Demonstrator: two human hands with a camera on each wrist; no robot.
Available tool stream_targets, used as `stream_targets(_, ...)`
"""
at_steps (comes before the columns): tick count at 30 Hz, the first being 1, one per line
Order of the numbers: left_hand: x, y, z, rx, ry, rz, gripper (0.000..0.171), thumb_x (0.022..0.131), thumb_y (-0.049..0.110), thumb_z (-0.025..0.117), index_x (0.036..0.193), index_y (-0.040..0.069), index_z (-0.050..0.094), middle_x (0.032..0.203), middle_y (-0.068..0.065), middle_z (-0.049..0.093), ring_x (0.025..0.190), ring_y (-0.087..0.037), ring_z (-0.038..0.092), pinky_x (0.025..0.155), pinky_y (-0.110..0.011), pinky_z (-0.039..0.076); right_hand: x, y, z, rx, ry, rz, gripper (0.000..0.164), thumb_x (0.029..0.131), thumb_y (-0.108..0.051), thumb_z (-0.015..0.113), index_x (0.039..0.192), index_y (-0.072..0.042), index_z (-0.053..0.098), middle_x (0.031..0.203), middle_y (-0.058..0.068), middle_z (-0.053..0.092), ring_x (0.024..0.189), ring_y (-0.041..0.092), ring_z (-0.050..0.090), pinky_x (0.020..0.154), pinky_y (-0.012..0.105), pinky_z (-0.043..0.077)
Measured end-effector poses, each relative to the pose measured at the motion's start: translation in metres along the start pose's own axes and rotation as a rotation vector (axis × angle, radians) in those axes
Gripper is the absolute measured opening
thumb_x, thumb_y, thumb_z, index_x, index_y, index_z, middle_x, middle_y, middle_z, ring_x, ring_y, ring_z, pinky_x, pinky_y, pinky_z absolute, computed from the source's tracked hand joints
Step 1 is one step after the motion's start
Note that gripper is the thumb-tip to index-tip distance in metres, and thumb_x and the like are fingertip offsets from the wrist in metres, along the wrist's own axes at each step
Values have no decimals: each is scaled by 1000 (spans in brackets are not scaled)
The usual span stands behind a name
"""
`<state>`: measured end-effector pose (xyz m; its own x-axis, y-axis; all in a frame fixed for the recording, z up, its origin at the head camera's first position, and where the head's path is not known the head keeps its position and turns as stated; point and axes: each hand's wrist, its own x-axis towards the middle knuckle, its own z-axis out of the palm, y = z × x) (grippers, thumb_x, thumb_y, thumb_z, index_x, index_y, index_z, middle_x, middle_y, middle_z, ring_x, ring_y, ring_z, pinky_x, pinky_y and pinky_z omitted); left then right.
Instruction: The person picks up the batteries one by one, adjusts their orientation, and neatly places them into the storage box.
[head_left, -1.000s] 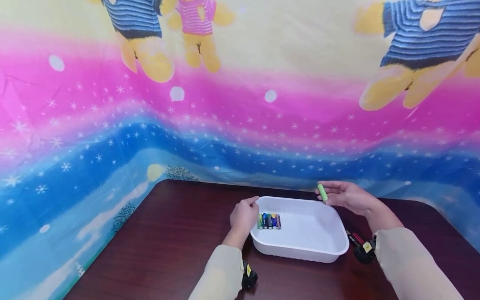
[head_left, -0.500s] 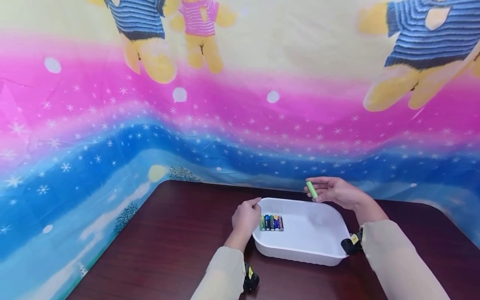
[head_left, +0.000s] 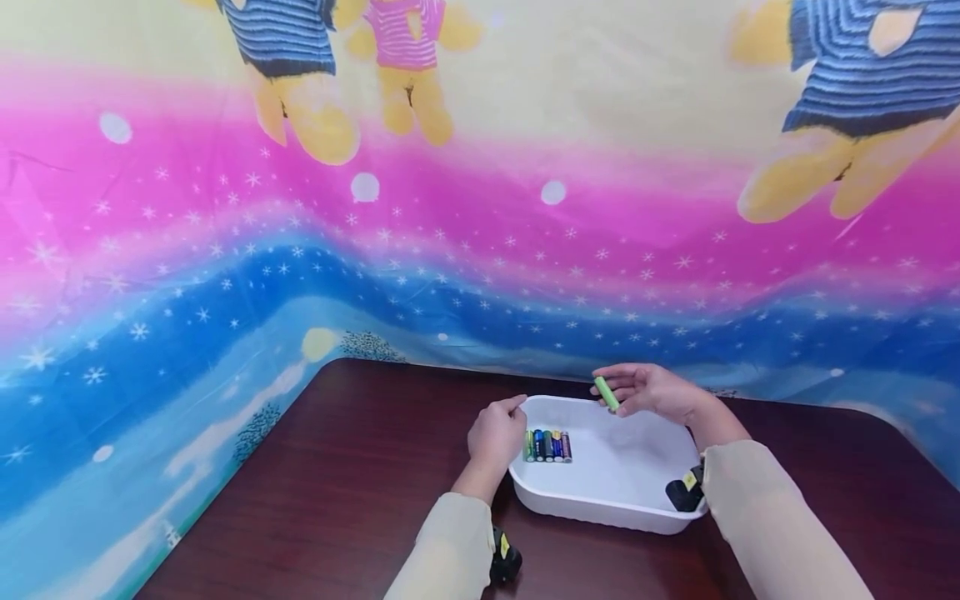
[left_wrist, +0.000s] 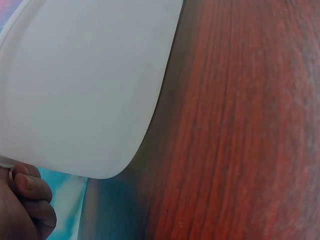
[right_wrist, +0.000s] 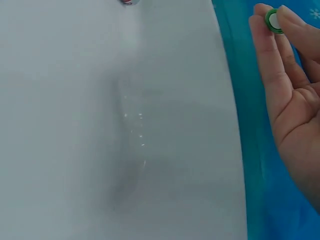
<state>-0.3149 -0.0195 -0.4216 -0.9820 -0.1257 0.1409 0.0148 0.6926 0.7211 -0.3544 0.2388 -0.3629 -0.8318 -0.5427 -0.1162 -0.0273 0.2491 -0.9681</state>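
My right hand (head_left: 654, 393) pinches a light green battery (head_left: 607, 394) between thumb and fingers, above the far rim of a white plastic tray (head_left: 600, 515). In the right wrist view the battery's round end (right_wrist: 274, 21) faces the camera. Inside the tray, against its left side, several batteries (head_left: 548, 446) lie side by side in a row, with green, blue, dark and purplish wrappers. My left hand (head_left: 497, 433) grips the tray's left rim, its curled fingers (left_wrist: 37, 189) showing beside the tray wall in the left wrist view.
The tray stands on a dark red-brown wooden table (head_left: 360, 467). Behind the table hangs a printed cloth (head_left: 480, 250) with bears and snowflakes. Black wrist cameras (head_left: 506, 560) are strapped on both forearms; the right one overlaps the tray's near right corner in the head view.
My right hand has carried the green battery leftward, from the tray's far right corner to over its far rim. The left hand keeps its hold on the rim.
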Motion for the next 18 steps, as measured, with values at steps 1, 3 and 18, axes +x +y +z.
stream_targets(1,0,0,1,0,1,0,30,92,24,53,120,25,65,88,-1,70,82,-19,64,60,-33,47,1,1,0,-12,-14,7,70,74,9,68,137,8,36,124,25,52,109,34,55,84,42,49)
stream_targets(3,1,-1,2,2,7,-1,30,92,24,53,119,26,65,90,0,70,84,-19,65,62,-34,48,2,2,2,-47,-48,26,69,73,10,69,134,8,40,120,23,54,106,32,57,82,41,50)
stream_targets(18,1,0,0,-2,1,-4,30,92,24,51,119,27,66,60,2,57,61,-13,56,52,-29,39,19,3,43,-557,-107,256,47,64,-6,82,105,-6,59,80,6,59,71,17,54,64,33,51)
